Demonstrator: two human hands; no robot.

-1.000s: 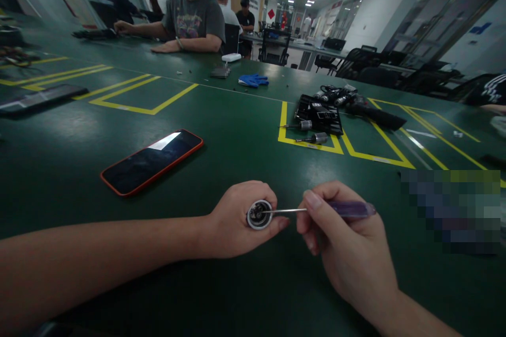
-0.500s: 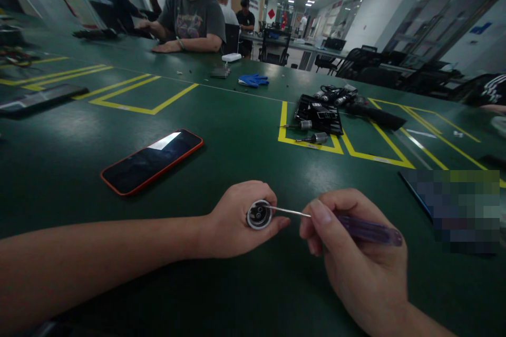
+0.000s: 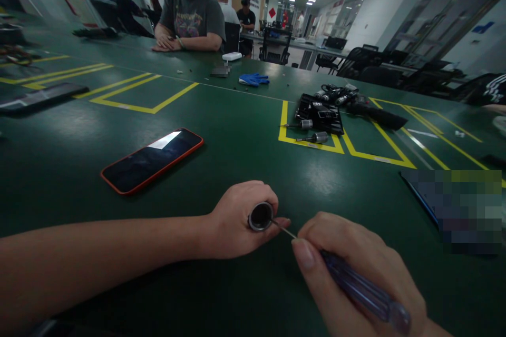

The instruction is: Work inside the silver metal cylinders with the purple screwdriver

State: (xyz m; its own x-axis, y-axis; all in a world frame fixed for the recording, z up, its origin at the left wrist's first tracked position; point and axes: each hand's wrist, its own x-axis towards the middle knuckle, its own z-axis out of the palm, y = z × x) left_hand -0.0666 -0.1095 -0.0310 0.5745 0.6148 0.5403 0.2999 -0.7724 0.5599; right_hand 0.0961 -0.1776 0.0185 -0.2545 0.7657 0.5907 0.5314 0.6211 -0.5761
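My left hand [image 3: 241, 220] is wrapped round a small metal cylinder, a connector shell by its look [image 3: 260, 217], with its open end facing me. The inside of the shell is dark now and its depth is hard to make out. In my right hand [image 3: 356, 268] is a screwdriver [image 3: 366, 289] with a clear purple handle, pinched between thumb and fingers. Its thin shaft slants up and left, and the tip meets the right rim of the shell. Whether the tip reaches inside, I cannot tell.
An orange-edged phone [image 3: 152, 162] lies left on the green table. Farther right, two metal connector parts [image 3: 316, 138] sit before black trays [image 3: 319, 113] and cables. A blue glove [image 3: 254, 79] lies beyond. Across the table sits a person [image 3: 193, 21]. A blurred-out device [image 3: 454, 210] is at right.
My right hand has moved down and right, so the screwdriver now slants steeply from below. Its tip went from inside the shell to the right rim. The person opposite has joined their hands.
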